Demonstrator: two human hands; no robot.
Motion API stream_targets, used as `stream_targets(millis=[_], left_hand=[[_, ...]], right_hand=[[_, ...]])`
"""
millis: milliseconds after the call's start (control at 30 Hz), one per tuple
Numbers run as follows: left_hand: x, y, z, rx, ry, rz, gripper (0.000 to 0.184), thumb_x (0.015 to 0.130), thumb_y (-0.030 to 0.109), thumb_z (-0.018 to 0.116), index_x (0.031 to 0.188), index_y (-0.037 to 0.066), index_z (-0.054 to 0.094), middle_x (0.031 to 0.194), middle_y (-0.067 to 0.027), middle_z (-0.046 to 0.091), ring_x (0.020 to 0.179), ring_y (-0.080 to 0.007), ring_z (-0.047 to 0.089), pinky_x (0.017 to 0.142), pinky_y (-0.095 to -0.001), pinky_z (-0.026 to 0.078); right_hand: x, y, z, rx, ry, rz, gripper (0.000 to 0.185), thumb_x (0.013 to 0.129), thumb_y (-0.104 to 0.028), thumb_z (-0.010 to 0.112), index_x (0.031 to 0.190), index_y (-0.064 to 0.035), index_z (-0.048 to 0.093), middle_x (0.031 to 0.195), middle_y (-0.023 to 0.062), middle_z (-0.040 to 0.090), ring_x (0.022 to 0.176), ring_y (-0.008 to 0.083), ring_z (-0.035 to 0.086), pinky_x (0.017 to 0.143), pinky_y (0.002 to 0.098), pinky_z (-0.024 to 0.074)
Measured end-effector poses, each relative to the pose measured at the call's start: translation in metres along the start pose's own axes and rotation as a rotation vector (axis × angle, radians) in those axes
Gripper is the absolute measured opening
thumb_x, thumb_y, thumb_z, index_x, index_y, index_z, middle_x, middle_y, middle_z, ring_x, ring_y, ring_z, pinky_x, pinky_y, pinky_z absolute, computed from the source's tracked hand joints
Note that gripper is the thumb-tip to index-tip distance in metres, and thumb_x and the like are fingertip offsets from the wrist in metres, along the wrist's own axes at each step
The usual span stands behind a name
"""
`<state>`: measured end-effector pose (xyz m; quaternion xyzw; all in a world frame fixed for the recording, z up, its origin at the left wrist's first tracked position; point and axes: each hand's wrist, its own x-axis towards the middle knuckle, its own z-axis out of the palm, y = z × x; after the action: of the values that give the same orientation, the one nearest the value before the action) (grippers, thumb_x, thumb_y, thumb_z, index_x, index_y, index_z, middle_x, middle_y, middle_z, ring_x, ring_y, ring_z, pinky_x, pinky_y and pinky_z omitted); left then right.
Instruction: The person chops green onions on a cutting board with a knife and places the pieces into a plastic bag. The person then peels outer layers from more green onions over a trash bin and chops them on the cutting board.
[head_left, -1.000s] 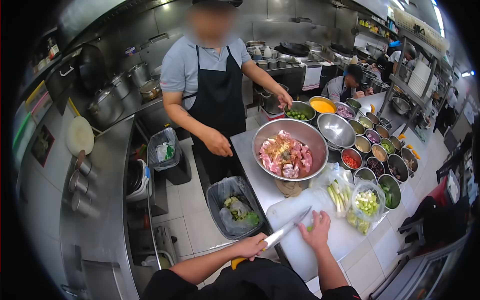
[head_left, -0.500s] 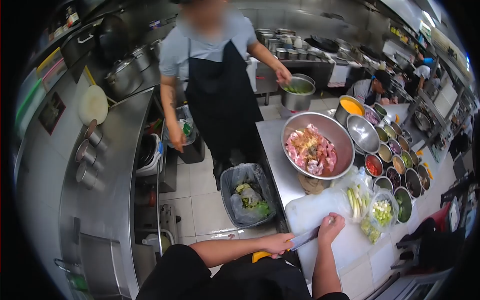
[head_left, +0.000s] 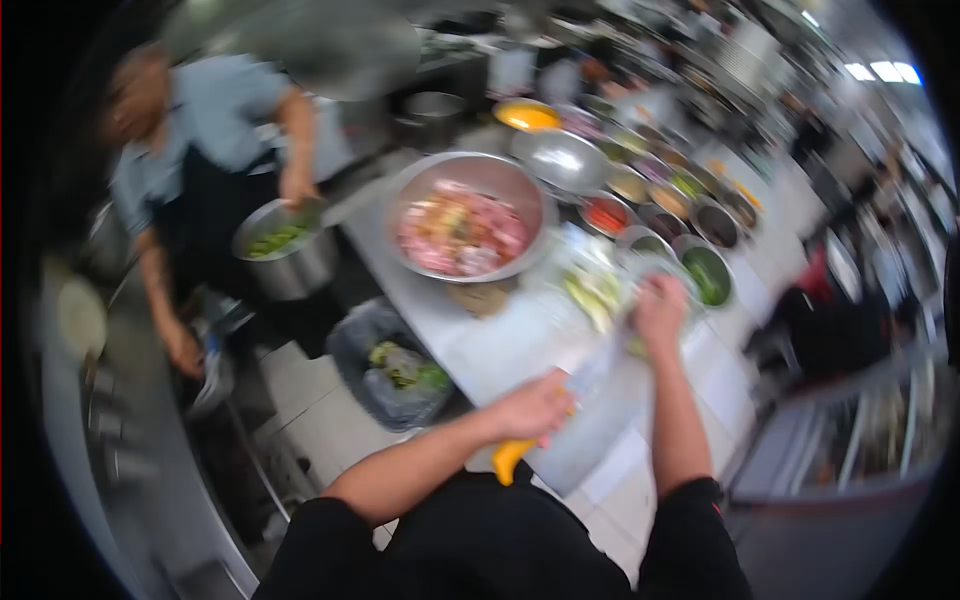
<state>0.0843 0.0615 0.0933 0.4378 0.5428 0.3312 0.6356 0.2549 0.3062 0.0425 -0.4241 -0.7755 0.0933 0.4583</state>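
My left hand [head_left: 535,410] grips a kitchen knife by its yellow handle [head_left: 512,460]. Its blade [head_left: 596,368], smeared by motion, points away to the right above the white cutting board [head_left: 500,345]. My right hand [head_left: 660,318] is off the blade, over the board's right side, at the clear plastic bag [head_left: 682,285]; blur hides whether its fingers hold it. Close by on its left lies another bag with pale green-white stalks [head_left: 594,290]. Beyond the board stands a large metal bowl [head_left: 530,185] of raw, seasoned meat [head_left: 465,235].
Several small metal containers of ingredients, one with red pieces [head_left: 606,213], crowd the counter's far right beside an empty metal bowl [head_left: 560,160]. A lined bin [head_left: 350,335] stands left of the counter. A co-worker [head_left: 215,130] at left holds a pot [head_left: 300,270] of green vegetables.
The view has swung right. My right hand has left the blade and moved outward to the bags. The knife stays in my left hand. The co-worker has turned and carries the pot at the left.
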Motion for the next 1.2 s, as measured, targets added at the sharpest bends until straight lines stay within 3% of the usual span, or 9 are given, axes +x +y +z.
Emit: stream_targets(millis=[67,133,233,433,600,833,1000,1133,1200], left_hand=[[-0.013,-0.004,-0.004,0.075,0.027,-0.03,0.038,0.105,0.033,0.046,0.126,0.002,0.044,0.084,-0.0113,0.061,0.062,-0.0215,0.065,0.06,-0.0384,0.054],[-0.023,-0.037,-0.002,0.379,0.195,0.004,0.041,0.103,0.03,0.043,0.134,0.003,0.045,0.084,-0.018,0.063,0.072,-0.0324,0.068,0.068,-0.0467,0.054],[-0.063,-0.06,-0.005,0.588,0.357,0.03,0.046,0.101,0.026,0.043,0.144,0.011,0.045,0.093,-0.0235,0.061,0.083,-0.0418,0.066,0.075,-0.0509,0.051],[-0.121,-0.089,-0.005,0.843,0.492,-0.146,0.048,0.098,0.018,0.046,0.144,0.027,0.051,0.106,-0.0236,0.051,0.092,-0.0419,0.062,0.076,-0.0482,0.05],[-0.051,-0.128,-0.013,1.027,0.62,0.035,0.042,0.096,0.017,0.051,0.138,0.022,0.056,0.11,-0.0192,0.052,0.105,-0.0377,0.058,0.079,-0.045,0.052],[0.021,-0.12,-0.014,1.068,0.779,0.138,0.043,0.089,0.017,0.058,0.132,0.019,0.061,0.113,-0.0188,0.053,0.107,-0.0375,0.056,0.083,-0.0482,0.052],[-0.007,-0.112,-0.01,0.938,0.905,0.101,0.054,0.087,0.024,0.065,0.14,0.018,0.056,0.116,-0.0193,0.053,0.108,-0.0384,0.055,0.087,-0.0516,0.049],[-0.064,-0.104,-0.006,0.813,1.097,0.007,0.062,0.089,0.026,0.067,0.147,0.015,0.048,0.122,-0.0194,0.051,0.108,-0.0393,0.056,0.094,-0.0465,0.049],[-0.09,-0.117,-0.002,0.748,1.212,-0.022,0.062,0.091,0.028,0.067,0.148,0.014,0.046,0.128,-0.0212,0.05,0.113,-0.0402,0.056,0.097,-0.0452,0.049]], right_hand=[[0.011,0.063,0.012,-0.183,-0.256,0.055,0.024,0.093,-0.017,0.06,0.106,0.0004,0.07,0.107,0.0192,0.069,0.102,0.0363,0.063,0.093,0.0438,0.0488],[0.011,0.087,0.012,-0.142,-0.226,-0.119,0.026,0.096,-0.018,0.057,0.108,0.0022,0.068,0.103,0.0222,0.068,0.099,0.0386,0.064,0.09,0.0437,0.0499],[0.014,0.072,0.0,-0.056,-0.243,-0.061,0.026,0.098,-0.016,0.057,0.108,0.0057,0.066,0.103,0.0215,0.069,0.098,0.0368,0.066,0.091,0.0414,0.0504],[0.033,0.034,-0.017,-0.016,-0.209,-0.149,0.023,0.095,-0.009,0.063,0.112,0.0063,0.065,0.112,0.0215,0.068,0.107,0.0377,0.064,0.096,0.0432,0.0484],[0.051,-0.044,-0.019,0.159,-0.16,-0.364,0.022,0.091,-0.004,0.065,0.11,0.0064,0.064,0.105,0.0184,0.066,0.099,0.0351,0.063,0.09,0.0414,0.0492],[0.005,-0.19,-0.038,0.425,-0.459,-0.762,0.023,0.083,-0.002,0.072,0.105,0.0008,0.066,0.093,0.0144,0.067,0.083,0.0292,0.066,0.077,0.0375,0.0524],[-0.052,-0.184,-0.029,0.31,-1.166,-0.664,0.033,0.078,-0.023,0.082,0.103,-0.003,0.072,0.086,0.0154,0.07,0.077,0.0321,0.069,0.069,0.0416,0.056],[-0.095,-0.133,-0.006,-0.07,-1.297,-0.835,0.063,0.078,-0.05,0.079,0.12,-0.005,0.067,0.126,0.0219,0.061,0.108,0.0391,0.064,0.089,0.0469,0.0535],[-0.108,-0.136,-0.005,-0.225,-1.315,-0.865,0.071,0.077,-0.05,0.08,0.129,-0.0061,0.06,0.134,0.0219,0.056,0.109,0.0402,0.063,0.089,0.0465,0.0535]])
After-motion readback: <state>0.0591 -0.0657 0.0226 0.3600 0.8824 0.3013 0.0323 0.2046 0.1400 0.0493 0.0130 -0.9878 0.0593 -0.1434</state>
